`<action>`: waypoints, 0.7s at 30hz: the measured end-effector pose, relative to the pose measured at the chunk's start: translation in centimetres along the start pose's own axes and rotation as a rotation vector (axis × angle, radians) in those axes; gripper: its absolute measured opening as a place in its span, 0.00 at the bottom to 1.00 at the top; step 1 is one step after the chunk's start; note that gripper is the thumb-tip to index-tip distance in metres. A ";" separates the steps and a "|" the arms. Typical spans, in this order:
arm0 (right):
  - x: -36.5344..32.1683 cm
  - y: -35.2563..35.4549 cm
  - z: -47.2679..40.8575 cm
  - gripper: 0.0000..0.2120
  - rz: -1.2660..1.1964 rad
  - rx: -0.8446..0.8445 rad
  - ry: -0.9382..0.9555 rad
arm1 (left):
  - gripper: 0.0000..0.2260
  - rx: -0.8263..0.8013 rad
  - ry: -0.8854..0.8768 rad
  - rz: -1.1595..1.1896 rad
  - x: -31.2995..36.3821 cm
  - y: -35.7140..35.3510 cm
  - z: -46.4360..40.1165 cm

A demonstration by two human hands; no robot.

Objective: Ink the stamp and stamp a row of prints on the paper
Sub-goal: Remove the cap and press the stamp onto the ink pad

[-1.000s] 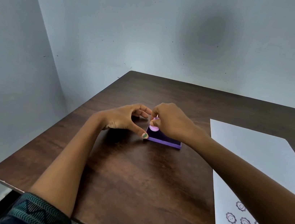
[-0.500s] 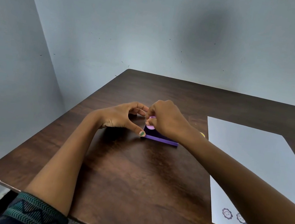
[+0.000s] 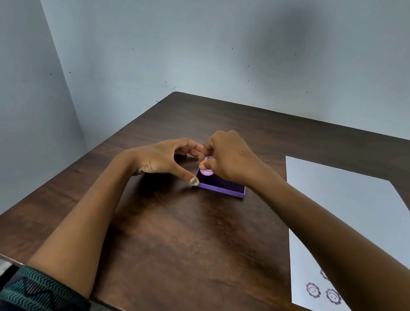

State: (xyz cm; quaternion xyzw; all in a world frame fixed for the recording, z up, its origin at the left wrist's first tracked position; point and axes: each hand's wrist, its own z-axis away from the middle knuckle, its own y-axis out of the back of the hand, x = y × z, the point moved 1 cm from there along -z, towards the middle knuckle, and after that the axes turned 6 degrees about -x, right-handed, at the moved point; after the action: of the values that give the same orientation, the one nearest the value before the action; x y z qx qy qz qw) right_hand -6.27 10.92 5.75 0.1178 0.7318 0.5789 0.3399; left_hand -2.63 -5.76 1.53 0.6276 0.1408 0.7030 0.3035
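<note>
right hand point(image 3: 229, 159) pinches small pink round stamp point(image 3: 207, 170) on purple square ink pad point(image 3: 223, 187) | left hand point(image 3: 169, 160) released, bracing pad | risk: over-inking smudges white paper sheet point(image 3: 363, 217)

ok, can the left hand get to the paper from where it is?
Probably not directly. The left hand sits at the ink pad, and the right hand with its forearm crosses between it and the paper. It would need to go over or around that arm.
</note>
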 end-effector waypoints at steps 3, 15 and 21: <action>0.0 0.5 -0.3 0.07 -0.015 -0.026 -0.022 | 0.30 0.004 0.002 0.001 0.0 0.0 0.0; 0.3 0.5 -0.4 0.07 -0.031 -0.033 -0.008 | 0.30 -0.003 0.006 -0.003 0.0 0.0 0.0; 0.6 -0.1 0.2 0.07 -0.019 0.011 0.018 | 0.29 -0.006 0.006 -0.014 0.2 -0.1 0.0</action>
State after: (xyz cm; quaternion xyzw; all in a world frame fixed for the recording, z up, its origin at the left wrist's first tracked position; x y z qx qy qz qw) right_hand -6.59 11.41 5.43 0.1074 0.7390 0.5728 0.3382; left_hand -2.64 -5.60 1.62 0.6237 0.1437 0.7031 0.3099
